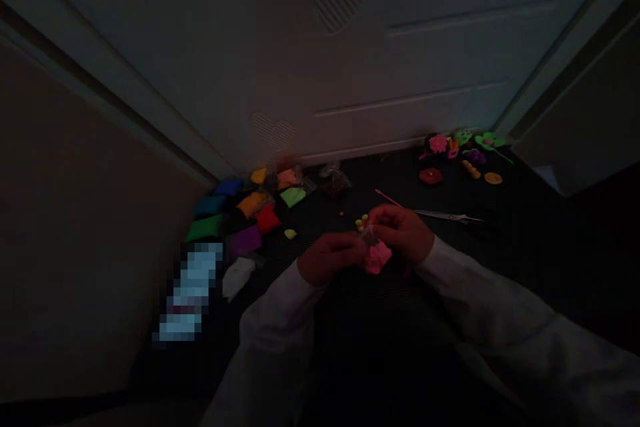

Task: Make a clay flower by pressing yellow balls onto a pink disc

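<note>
Between my two hands is a small clear bag of pink modelling clay (377,257), pinched near its top. My left hand (333,259) grips its left side with closed fingers. On the other side, the closed fingers of my right hand (403,233) hold the upper edge of the bag. Just behind the hands lies a small cluster of pale yellow clay pieces (361,221), partly hidden by my right fingers. A pink stick tool (387,197) and a pair of scissors (450,216) lie beyond my right hand. The dim light hides fine detail.
Bags of coloured clay, among them a green bag (205,228), a purple bag (245,240) and a white bag (238,277), lie at the left. A blurred bright panel (190,293) is beside them. Clay flowers (490,141) and a red clay piece (431,176) sit at the back right.
</note>
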{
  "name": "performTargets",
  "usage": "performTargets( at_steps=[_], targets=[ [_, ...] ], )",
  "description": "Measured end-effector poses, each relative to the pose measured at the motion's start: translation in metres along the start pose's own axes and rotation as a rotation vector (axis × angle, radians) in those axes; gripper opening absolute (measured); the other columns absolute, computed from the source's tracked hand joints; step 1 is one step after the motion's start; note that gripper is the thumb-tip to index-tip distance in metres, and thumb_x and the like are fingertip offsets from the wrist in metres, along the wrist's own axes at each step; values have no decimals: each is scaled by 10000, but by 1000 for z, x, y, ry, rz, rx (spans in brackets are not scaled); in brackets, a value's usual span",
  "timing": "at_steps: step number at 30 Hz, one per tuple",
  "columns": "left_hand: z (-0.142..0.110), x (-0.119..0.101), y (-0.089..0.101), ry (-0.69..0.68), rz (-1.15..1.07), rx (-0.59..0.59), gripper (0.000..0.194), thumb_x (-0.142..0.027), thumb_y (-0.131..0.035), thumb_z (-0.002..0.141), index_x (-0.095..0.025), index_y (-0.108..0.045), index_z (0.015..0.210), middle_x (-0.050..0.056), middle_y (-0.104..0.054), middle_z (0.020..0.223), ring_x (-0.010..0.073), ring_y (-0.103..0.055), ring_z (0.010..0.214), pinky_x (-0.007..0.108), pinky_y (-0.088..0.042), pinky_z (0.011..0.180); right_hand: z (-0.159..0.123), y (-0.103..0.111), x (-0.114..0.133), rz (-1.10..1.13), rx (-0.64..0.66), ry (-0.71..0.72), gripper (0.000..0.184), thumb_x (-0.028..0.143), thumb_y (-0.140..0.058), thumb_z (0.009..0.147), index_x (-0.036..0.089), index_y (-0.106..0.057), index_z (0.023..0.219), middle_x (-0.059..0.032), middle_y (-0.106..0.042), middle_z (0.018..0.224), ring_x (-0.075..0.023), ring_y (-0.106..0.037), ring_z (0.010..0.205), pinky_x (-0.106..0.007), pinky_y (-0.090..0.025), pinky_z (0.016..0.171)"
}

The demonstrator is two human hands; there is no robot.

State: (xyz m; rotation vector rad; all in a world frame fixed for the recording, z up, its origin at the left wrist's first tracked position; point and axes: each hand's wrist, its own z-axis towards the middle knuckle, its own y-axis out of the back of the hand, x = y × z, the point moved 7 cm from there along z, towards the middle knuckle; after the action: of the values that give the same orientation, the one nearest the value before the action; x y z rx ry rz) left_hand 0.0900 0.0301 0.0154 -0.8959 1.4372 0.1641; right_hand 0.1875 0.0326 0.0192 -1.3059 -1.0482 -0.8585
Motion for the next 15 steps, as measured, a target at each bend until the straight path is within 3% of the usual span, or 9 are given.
performTargets(
  at_steps=[3,6,11,15],
  targets=[
    [1,-9,4,-123,-85,-120,108,-200,-711,572,-114,-677,628,21,-615,745,94,-542,704,224,-396,707,3,0,-4,0,20,-12,144,219,-636,610,164,-532,694,52,-538,598,-34,-471,511,-177,-350,505],
    [3,-11,10,-156,-241,-222,177,-259,-740,523,-147,-677,644,1,-610,695,86,-539,630,221,-404,614,5,-1,-8,-15,39,-29,169,217,-648,601,161,-529,706,51,-532,596,-35,-465,511,-179,-344,505],
    [4,-3,13,-69,-285,-210,175,-265,-723,552,-129,-653,636,2,-601,594,86,-533,554,216,-398,545,6,2,-4,-42,15,-8,170,215,-652,601,158,-532,707,51,-532,602,-33,-461,520,-174,-340,509],
    [0,0,5,-7,-300,-148,191,-239,-710,574,-106,-633,688,12,-605,640,86,-543,584,207,-404,553,4,1,-1,-45,20,0,167,223,-651,605,160,-532,704,52,-533,605,-37,-465,525,-179,-354,516]
  ],
)
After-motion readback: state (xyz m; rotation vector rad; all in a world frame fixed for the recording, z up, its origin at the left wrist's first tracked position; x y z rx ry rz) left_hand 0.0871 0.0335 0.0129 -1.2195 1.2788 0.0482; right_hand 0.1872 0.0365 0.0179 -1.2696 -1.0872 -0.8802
